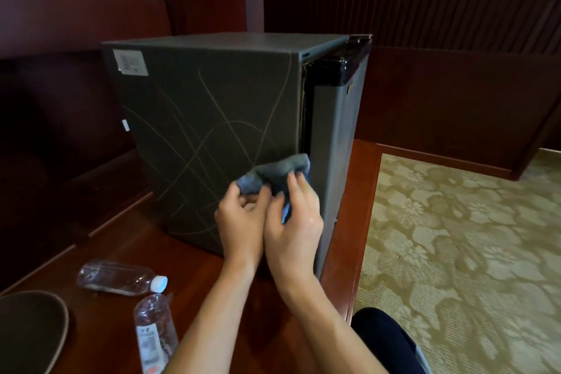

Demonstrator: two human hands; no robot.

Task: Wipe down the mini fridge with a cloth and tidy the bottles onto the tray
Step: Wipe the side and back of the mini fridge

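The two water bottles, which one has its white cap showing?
The upper bottle, nearer the fridge; the lower bottle runs out of frame.

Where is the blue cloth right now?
In the head view the blue cloth is near the middle, bunched up in both hands, the left hand and the right hand, against the mini fridge side near its front edge.
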